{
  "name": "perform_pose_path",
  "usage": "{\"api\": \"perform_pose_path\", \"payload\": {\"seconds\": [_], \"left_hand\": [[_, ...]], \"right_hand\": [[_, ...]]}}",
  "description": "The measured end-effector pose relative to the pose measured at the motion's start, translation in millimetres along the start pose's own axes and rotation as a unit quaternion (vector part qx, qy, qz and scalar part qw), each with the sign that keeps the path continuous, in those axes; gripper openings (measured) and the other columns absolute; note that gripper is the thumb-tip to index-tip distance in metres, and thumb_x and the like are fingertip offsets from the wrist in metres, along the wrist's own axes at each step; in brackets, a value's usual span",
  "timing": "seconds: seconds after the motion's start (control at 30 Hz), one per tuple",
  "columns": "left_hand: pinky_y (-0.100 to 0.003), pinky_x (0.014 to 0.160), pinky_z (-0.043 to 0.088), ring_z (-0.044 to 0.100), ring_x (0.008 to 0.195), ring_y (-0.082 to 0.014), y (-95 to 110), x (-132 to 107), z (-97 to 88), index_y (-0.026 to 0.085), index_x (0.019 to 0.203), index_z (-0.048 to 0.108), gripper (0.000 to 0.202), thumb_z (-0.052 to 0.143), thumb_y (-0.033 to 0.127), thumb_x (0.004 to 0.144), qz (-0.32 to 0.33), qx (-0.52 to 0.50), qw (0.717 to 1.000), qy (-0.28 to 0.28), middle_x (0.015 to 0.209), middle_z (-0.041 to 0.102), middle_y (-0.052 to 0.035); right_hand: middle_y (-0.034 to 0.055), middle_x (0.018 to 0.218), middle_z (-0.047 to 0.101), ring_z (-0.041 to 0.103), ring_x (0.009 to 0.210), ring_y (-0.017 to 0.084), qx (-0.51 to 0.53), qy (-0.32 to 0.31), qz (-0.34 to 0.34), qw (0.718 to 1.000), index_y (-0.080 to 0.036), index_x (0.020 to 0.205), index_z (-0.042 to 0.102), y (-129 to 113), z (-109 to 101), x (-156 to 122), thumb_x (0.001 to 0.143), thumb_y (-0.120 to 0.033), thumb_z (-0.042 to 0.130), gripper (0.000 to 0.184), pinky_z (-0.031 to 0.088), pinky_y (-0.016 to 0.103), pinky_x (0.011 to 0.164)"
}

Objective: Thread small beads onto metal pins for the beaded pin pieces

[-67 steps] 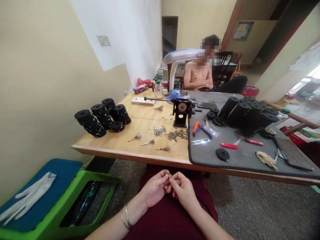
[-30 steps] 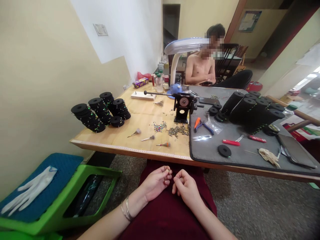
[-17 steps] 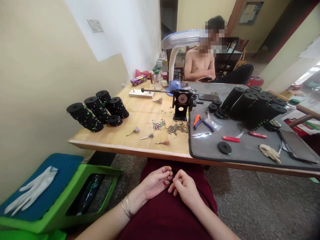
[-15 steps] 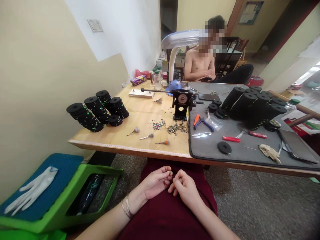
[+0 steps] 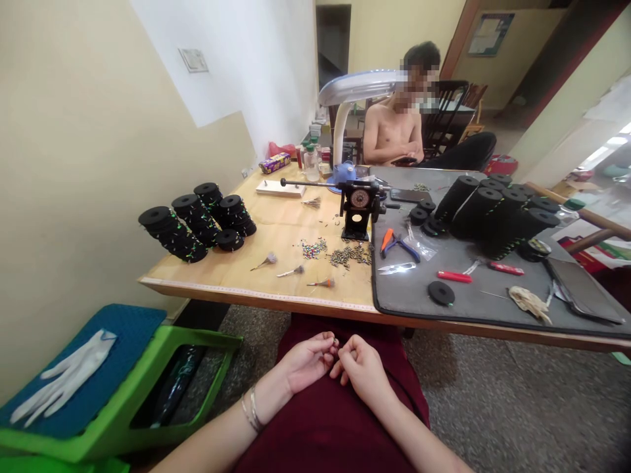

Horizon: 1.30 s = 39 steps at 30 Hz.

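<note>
Above my lap, my left hand (image 5: 309, 362) has thumb and forefinger pinched on a tiny shiny piece (image 5: 336, 342), too small to name. Close on its right, my right hand (image 5: 363, 369) is curled with thumb and forefinger pressed together. Whatever it may hold is hidden by the fingers. On the wooden table (image 5: 236, 279) beyond the hands lie a heap of small dark metal pieces (image 5: 348, 256) and some coloured beads (image 5: 314, 248). Brush-like bundles, one with an orange band (image 5: 323, 283), lie nearer the front edge.
A black hand-cranked winder (image 5: 357, 210) stands mid-table. Black foam spools (image 5: 172, 233) are stacked at left, more (image 5: 473, 210) at right on a grey mat (image 5: 409, 289) with pliers (image 5: 401, 244) and snips (image 5: 397, 268). A person (image 5: 394, 135) sits beyond. A green stool (image 5: 217, 387) is at left.
The view has tipped up slightly, so the table sits a little lower in the picture. My hands keep nearly the same pose, with the left fingertips turned slightly around the tiny piece.
</note>
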<state>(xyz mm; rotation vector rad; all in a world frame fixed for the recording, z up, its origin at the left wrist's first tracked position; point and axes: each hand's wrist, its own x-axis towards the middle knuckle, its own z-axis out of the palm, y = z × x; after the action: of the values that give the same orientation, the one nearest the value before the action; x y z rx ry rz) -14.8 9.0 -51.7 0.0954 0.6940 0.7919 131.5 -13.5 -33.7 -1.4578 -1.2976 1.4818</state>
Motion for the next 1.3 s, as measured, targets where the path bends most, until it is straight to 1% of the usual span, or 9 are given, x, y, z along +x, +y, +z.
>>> {"api": "perform_pose_path", "payload": {"seconds": [0.6, 0.93, 1.3], "left_hand": [[-0.018, 0.054, 0.039, 0.055, 0.059, -0.0093, -0.5, -0.4, 0.6, 0.01, 0.073, 0.064, 0.011, 0.063, -0.001, 0.071, 0.015, -0.004, 1.0, 0.012, 0.07, 0.061, -0.0044], [-0.018, 0.054, 0.039, 0.055, 0.058, -0.0089, -1.5, -1.6, 1.8, 0.01, 0.072, 0.064, 0.01, 0.067, 0.001, 0.069, 0.019, 0.003, 1.0, 0.014, 0.07, 0.061, -0.0041], [-0.018, 0.055, 0.039, 0.056, 0.06, -0.0091, -1.0, -3.7, 4.1, 0.01, 0.072, 0.065, 0.01, 0.067, 0.001, 0.069, 0.029, 0.006, 0.999, 0.016, 0.07, 0.062, -0.0044]], "right_hand": [[-0.001, 0.05, 0.067, 0.051, 0.034, 0.009, -0.004, -0.002, 0.001, 1.0, -0.021, 0.068, 0.043, 4.4, 1.6, 2.8, 0.079, -0.023, 0.046, 0.011, 0.035, 0.018, 0.039], [-0.001, 0.05, 0.067, 0.052, 0.034, 0.01, -0.006, 0.0, 0.0, 1.0, -0.022, 0.067, 0.043, -2.0, 1.2, 0.3, 0.078, -0.024, 0.046, 0.012, 0.036, 0.019, 0.04], [-0.0003, 0.05, 0.068, 0.051, 0.034, 0.01, 0.008, -0.003, -0.003, 1.0, -0.021, 0.068, 0.043, -0.4, 0.9, 0.4, 0.078, -0.025, 0.046, 0.012, 0.036, 0.019, 0.04]]}}
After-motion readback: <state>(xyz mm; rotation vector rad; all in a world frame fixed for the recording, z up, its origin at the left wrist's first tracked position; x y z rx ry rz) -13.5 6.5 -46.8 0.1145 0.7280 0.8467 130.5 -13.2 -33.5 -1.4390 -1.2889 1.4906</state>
